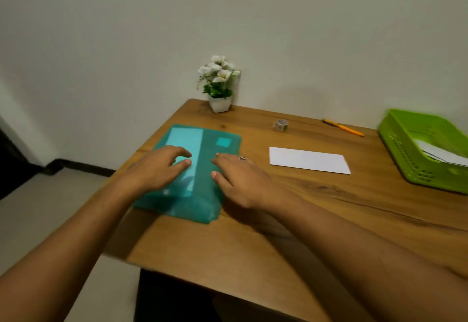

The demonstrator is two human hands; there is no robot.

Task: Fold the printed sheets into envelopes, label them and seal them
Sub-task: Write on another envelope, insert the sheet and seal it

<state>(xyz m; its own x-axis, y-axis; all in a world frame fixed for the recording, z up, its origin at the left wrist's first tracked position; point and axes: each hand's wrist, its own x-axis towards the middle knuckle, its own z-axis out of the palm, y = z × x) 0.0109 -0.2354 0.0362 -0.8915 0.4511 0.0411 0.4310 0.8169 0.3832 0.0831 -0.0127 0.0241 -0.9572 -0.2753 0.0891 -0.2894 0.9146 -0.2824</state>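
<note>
Folder (202,202), teal, centre-left on the surface (291,225), left hand (162,169) and right hand (240,180) resting on it, fingers relaxed, gripping nothing; one folded sheet (309,160) lies centre-right, seemingly unlabelled; labelling and sealing apparently remain.

Free to pass along the middle of the bench (354,195), between teal pouch (202,207) at left and green basket (405,159) at right. Low and flat in that gap: a white sheet (309,160). Farther back, near the wall, well apart: flower pot (219,104), tape roll (281,124), pen (343,127).
</note>
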